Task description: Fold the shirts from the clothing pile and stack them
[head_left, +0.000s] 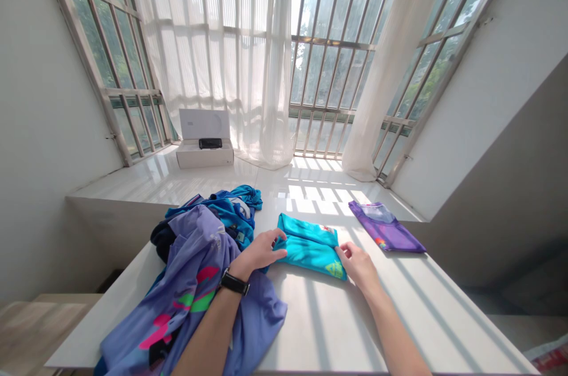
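Observation:
A turquoise garment (306,251), folded into a long narrow rectangle, lies on the white table between my hands. A green print shows at its near right corner. My left hand (265,250), with a black watch on the wrist, pinches the garment's left end. At the opposite end, the fingertips of my right hand (355,262) close on the right edge near its middle. Which garment it is, I cannot tell. Under and beside my left forearm spreads a lavender garment (199,257) with pink and green prints.
Behind the lavender garment is a heap of crumpled blue clothes (233,210). A folded purple garment (393,231) lies at the right of the table (328,328). On the windowsill stands an open white box (205,157) with a black object, before curtains (213,56) and barred windows.

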`<state>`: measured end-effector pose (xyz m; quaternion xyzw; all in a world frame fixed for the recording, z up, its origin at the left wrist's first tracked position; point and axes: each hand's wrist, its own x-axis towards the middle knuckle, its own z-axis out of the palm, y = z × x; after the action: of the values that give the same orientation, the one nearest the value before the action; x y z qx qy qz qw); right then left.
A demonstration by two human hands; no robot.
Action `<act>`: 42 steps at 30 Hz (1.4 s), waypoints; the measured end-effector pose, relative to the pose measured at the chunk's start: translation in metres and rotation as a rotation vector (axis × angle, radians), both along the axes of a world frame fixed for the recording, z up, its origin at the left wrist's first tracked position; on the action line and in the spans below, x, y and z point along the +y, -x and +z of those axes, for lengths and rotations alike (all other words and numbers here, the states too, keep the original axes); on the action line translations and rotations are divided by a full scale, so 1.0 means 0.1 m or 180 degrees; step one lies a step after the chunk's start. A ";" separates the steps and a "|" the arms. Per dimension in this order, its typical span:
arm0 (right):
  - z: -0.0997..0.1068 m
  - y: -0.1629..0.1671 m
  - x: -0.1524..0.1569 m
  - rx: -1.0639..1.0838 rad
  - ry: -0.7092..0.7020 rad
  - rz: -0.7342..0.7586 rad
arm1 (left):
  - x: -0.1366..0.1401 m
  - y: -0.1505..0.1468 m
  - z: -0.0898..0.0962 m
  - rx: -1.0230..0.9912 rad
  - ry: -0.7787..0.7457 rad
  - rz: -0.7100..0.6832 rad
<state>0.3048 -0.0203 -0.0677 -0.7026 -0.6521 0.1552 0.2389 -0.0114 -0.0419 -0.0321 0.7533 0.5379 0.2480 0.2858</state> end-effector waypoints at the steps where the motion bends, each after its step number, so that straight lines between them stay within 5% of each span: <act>1: 0.01 0.00 0.00 0.0005 -0.0021 0.0003 | 0.00 0.03 0.00 -0.0044 0.0074 -0.0129; 14: 0.05 0.02 -0.01 0.0009 0.0055 -0.0019 | 0.05 0.13 -0.11 0.0065 0.0070 -0.0398; 20: 0.01 0.00 0.00 0.0033 -0.0017 0.0015 | 0.01 0.07 -0.04 0.0352 -0.0315 -0.0244; 27: 0.03 0.02 -0.01 0.0031 -0.0036 0.0012 | -0.05 0.04 0.01 0.0755 -0.0222 0.0006; 33: -0.02 0.00 0.01 0.0086 0.0083 0.0016 | -0.05 0.04 -0.02 0.0457 -0.0063 0.0051; 37: -0.10 -0.01 0.03 0.0304 -0.0521 0.0162 | -0.03 0.02 0.00 0.0742 -0.0246 0.0339; 42: -0.15 0.02 0.03 -0.0205 -0.1383 0.0829 | -0.09 -0.20 0.06 0.1089 -0.1008 0.0650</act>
<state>0.3025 -0.0171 -0.0832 -0.5494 -0.7624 0.0184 0.3414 0.0083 -0.0508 -0.0257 0.7615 0.6062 0.2256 0.0425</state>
